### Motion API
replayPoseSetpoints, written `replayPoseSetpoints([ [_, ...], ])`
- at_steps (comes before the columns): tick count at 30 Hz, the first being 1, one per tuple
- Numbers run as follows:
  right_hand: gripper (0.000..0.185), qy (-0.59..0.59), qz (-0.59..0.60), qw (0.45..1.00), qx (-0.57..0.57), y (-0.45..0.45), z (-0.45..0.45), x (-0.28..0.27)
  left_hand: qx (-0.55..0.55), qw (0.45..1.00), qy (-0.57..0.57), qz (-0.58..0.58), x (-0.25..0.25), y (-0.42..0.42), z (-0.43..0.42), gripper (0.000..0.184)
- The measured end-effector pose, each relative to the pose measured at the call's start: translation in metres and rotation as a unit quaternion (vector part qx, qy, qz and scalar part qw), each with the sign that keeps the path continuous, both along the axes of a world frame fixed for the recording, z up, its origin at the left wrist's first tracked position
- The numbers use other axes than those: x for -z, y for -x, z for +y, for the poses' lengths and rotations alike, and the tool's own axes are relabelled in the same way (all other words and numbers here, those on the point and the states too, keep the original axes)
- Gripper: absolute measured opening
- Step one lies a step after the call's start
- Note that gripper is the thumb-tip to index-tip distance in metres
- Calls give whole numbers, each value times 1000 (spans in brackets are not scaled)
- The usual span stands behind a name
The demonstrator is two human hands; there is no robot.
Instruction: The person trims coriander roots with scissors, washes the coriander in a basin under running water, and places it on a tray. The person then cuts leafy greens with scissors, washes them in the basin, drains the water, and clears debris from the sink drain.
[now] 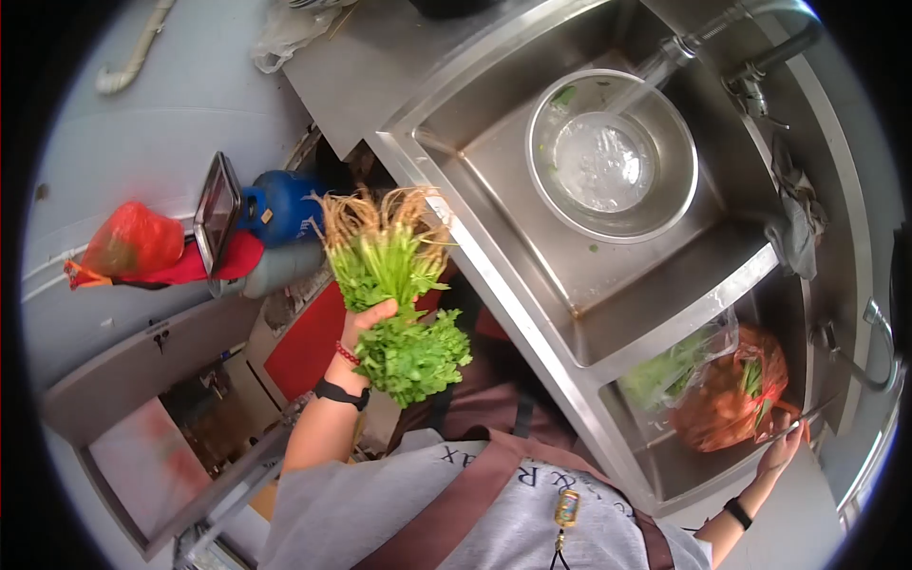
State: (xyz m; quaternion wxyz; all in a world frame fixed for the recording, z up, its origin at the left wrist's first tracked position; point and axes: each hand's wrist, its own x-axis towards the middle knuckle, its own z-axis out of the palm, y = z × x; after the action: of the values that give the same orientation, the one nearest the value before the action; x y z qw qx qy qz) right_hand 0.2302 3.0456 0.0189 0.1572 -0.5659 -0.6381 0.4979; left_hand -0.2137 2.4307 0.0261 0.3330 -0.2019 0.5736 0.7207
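My left hand (pixel 370 320) is closed around a bunch of leafy greens (pixel 413 356) that looks like celery or coriander. Its brown roots point away from me, and the leaves hang toward my body. The bunch is just left of the sink's front edge. At the far right, my right hand (pixel 781 448) is closed on a thin, dark knife (pixel 815 410), seen nearly edge-on. Beside that hand, a red plastic bag (pixel 727 408) of produce sits in the smaller sink basin. A clear bag of greens (pixel 660 370) lies against it.
Water runs from a faucet (pixel 670 55) into a metal bowl (pixel 689 195) in the large sink basin (pixel 503 218). A grey rag (pixel 803 218) hangs over the sink's back edge. To the left are a blue gas cylinder (pixel 285 209) and another red bag (pixel 133 242).
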Motion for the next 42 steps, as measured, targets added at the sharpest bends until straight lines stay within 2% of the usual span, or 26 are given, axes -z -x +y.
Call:
replayPoseSetpoints([
  [2, 47, -90, 13, 986, -137, 79, -117, -40, -14, 999, 28, -38, 2, 25, -12, 40],
  [3, 72, -101, -86, 952, -275, 107, -163, -57, 11, 999, 11, -41, 11, 40, -28, 39],
  [4, 91, 91, 99, 961, -243, 159, -230, -51, 33, 998, -5, -44, 24, 50, -43, 38],
  [5, 101, 46, -35, 917, -394, 195, -269, -58, 19, 994, -47, -95, 25, 62, -61, 37],
  [6, 103, 87, -34, 884, -458, 253, -321, -64, 4, 985, -87, -148, 25, 74, -79, 36],
  [7, 97, 200, 4, 850, -487, 314, -367, -75, -14, 972, -126, -199, 24, 84, -95, 36],
  [8, 89, 182, 13, 783, -595, 339, -401, -45, 9, 980, -103, -169, 22, 96, -108, 35],
  [11, 89, 196, -7, 705, -681, 416, -490, -9, 64, 995, -15, -75, 12, 119, -131, 33],
  [12, 91, 199, -10, 687, -699, 434, -510, 0, 100, 990, -39, -93, 26, 124, -152, 32],
  [14, 93, 242, -20, 680, -692, 466, -541, 7, 78, 993, -19, -85, 12, 129, -151, 32],
  [15, 95, 275, -31, 674, -685, 482, -552, 7, 136, 985, -44, -96, 27, 133, -170, 32],
  [16, 89, 275, -12, 701, -658, 490, -565, 9, 164, 979, -60, -109, 35, 135, -180, 32],
  [18, 81, 271, -119, 687, -664, 509, -576, 5, 165, 977, -63, -120, 47, 137, -189, 32],
  [19, 64, 192, -123, 714, -662, 506, -586, 12, 168, 974, -65, -139, 49, 141, -193, 33],
  [22, 52, 153, -159, 750, -623, 504, -601, 17, 163, 968, -84, -171, 46, 156, -194, 33],
  [24, 53, 125, -169, 750, -627, 504, -603, 24, 144, 970, -108, -163, 38, 164, -193, 29],
  [25, 54, 111, -173, 749, -630, 505, -602, 29, 134, 982, -27, -133, 40, 162, -195, 39],
  [26, 50, 52, -180, 744, -642, 506, -602, 32, 139, 977, -33, -156, 47, 166, -203, 42],
  [28, 48, 5, -197, 737, -646, 512, -598, 37, 149, 968, -43, -199, 53, 182, -217, 50],
  [29, 47, -14, -203, 730, -652, 513, -594, 42, 120, 972, 16, -199, 53, 183, -221, 59],
  [32, 51, 108, -201, 697, -680, 515, -581, 46, 113, 966, -58, -225, 77, 194, -251, 49],
  [35, 58, 189, -156, 684, -687, 507, -587, 64, 117, 979, -7, -169, 53, 199, -236, 47],
  [38, 61, 214, -144, 659, -707, 522, -599, 59, 225, 965, 15, -137, 60, 200, -232, 50],
  [39, 60, 186, -132, 676, -701, 527, -604, 53, 245, 965, 0, -99, 54, 198, -220, 50],
  [42, 56, 91, -208, 680, -697, 537, -615, 43, 285, 955, -35, -73, 68, 197, -221, 49],
])
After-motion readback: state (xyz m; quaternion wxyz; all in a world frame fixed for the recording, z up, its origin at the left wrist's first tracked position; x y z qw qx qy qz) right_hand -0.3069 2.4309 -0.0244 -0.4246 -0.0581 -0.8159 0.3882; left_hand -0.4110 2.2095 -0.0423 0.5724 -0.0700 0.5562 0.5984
